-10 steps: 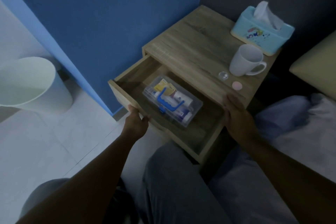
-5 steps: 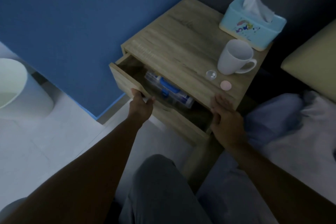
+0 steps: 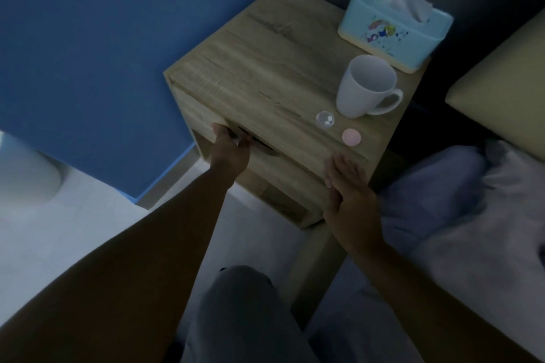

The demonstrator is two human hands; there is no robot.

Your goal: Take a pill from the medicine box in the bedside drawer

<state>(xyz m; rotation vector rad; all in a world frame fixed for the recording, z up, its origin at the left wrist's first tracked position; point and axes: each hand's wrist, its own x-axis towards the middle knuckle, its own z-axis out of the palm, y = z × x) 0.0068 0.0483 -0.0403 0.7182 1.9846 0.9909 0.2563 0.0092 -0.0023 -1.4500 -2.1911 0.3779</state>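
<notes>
The drawer (image 3: pixel 265 156) is seen pushed flush into the front of the bedside cabinet (image 3: pixel 265 47), so the medicine box inside is hidden and its orientation cannot be told. The left hand (image 3: pixel 230 153) is curled over the dark handle slot at the drawer's upper edge, fingers hooked into it. The right hand (image 3: pixel 348 186) is laid flat and open against the cabinet's front right corner, gripping nothing. The drawer's long axis is running along the cabinet front, from the left hand toward the right hand. On the cabinet top near the front edge, a small clear dome (image 3: pixel 325 119) and a pink round disc (image 3: pixel 351 137) are lying just beside a white mug (image 3: pixel 365 87); a blue tissue box (image 3: pixel 395 26) is standing at the back corner. Most of the cabinet top's left part is bare. Bedding is lying to the cabinet's right.
</notes>
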